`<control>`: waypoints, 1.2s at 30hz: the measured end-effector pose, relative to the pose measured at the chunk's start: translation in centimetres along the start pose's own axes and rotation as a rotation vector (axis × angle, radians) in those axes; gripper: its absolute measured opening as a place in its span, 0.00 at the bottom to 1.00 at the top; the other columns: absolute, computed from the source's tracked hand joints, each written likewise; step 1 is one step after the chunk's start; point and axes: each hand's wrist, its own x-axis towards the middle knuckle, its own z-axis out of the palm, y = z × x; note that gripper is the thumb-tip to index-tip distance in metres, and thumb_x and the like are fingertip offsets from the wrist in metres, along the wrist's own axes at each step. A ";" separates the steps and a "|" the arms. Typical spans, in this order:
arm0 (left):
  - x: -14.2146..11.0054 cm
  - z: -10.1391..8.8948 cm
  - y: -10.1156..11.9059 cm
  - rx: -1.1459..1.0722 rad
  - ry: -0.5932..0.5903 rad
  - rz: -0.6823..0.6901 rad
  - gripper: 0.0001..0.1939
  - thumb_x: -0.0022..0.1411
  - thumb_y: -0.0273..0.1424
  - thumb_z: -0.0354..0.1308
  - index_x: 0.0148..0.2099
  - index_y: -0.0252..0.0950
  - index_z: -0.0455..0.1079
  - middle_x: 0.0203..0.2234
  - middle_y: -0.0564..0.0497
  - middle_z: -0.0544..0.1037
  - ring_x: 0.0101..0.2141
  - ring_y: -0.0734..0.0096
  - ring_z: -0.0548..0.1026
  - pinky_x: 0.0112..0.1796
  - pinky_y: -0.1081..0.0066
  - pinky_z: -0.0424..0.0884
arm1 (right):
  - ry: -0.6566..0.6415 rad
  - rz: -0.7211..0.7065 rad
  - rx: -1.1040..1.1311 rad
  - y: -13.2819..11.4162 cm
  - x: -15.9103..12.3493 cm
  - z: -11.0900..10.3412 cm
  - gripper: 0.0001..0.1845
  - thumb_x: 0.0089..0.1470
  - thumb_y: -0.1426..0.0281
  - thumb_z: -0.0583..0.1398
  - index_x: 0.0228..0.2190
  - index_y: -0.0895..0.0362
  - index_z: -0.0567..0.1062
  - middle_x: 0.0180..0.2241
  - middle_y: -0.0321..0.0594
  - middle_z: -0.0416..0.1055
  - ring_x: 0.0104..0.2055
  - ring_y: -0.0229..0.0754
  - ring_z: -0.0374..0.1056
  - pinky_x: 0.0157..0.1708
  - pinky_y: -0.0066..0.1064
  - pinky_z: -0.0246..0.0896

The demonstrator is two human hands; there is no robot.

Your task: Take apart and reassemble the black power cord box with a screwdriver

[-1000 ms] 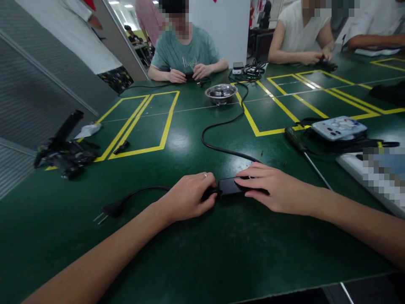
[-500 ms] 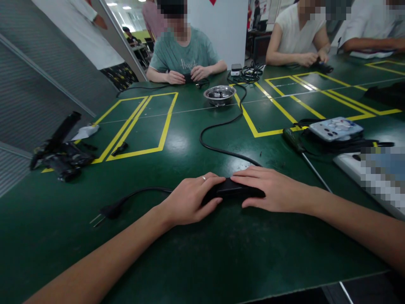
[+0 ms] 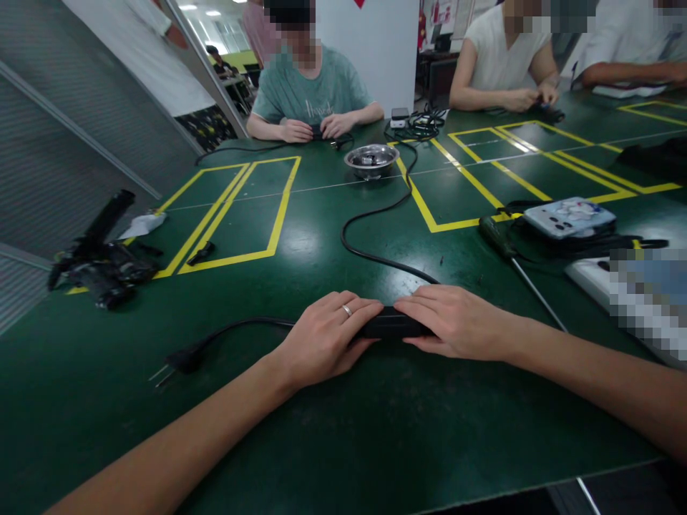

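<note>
A long black power adapter (image 3: pixel 397 327) lies on the green table between my two hands. My left hand (image 3: pixel 330 332), with a ring on one finger, grips its left end, fingers on top and thumb along the near side. Around the right end my right hand (image 3: pixel 456 320) is closed in the same manner. From the left side a black cord runs to a two-pin plug (image 3: pixel 183 360) on the table. Another black cable (image 3: pixel 370 255) leads from behind my right hand toward the far side. Both ends of the adapter are covered by my fingers.
A metal bowl (image 3: pixel 371 162) with small parts stands mid-table. To the right lie a screwdriver (image 3: pixel 499 239), a phone (image 3: pixel 569 217) and a white device (image 3: pixel 633 300). Black equipment (image 3: pixel 101 261) sits at the left edge. Across the table a co-worker (image 3: pixel 316 89) handles a black piece.
My fingers have closed more fully around the adapter, and its long face now shows more squarely toward me. The plug has shifted very slightly left.
</note>
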 end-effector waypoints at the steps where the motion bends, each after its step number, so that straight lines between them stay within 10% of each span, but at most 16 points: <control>1: 0.1 -0.1 0.2 0.026 0.009 0.008 0.20 0.66 0.31 0.54 0.58 0.30 0.60 0.47 0.42 0.75 0.43 0.60 0.73 0.43 0.60 0.72 | 0.007 -0.007 -0.009 0.0 0.0 -0.1 0.21 0.61 0.63 0.55 0.50 0.66 0.71 0.45 0.52 0.74 0.44 0.48 0.70 0.44 0.42 0.68; 15: 0.3 -0.4 0.1 -0.084 -0.150 -0.052 0.23 0.69 0.28 0.48 0.65 0.37 0.55 0.61 0.40 0.61 0.57 0.59 0.65 0.54 0.57 0.69 | 0.035 0.014 -0.050 1.9 -0.6 -1.4 0.31 0.58 0.53 0.56 0.55 0.61 0.69 0.55 0.49 0.70 0.53 0.50 0.69 0.52 0.44 0.65; 20: 0.3 -0.4 0.2 -0.118 -0.169 -0.060 0.21 0.68 0.30 0.50 0.62 0.36 0.59 0.59 0.40 0.62 0.56 0.60 0.66 0.54 0.59 0.70 | 0.209 0.411 -0.248 3.9 -1.3 -4.8 0.22 0.63 0.58 0.52 0.47 0.60 0.74 0.46 0.49 0.75 0.47 0.49 0.71 0.45 0.41 0.66; 24: 0.2 -0.2 0.3 -0.050 0.008 0.013 0.25 0.67 0.29 0.53 0.64 0.34 0.54 0.64 0.37 0.56 0.62 0.54 0.60 0.58 0.53 0.64 | 0.011 0.794 -0.458 6.2 -2.3 -5.3 0.25 0.62 0.55 0.49 0.44 0.60 0.74 0.42 0.52 0.75 0.40 0.54 0.72 0.35 0.43 0.65; 36: 0.5 -0.1 0.0 -0.118 -0.140 0.006 0.26 0.69 0.26 0.47 0.67 0.39 0.53 0.65 0.46 0.57 0.61 0.59 0.62 0.57 0.53 0.66 | -0.227 1.097 -0.481 9.3 -4.2 -3.8 0.31 0.59 0.51 0.50 0.45 0.67 0.72 0.43 0.62 0.72 0.43 0.60 0.70 0.38 0.48 0.66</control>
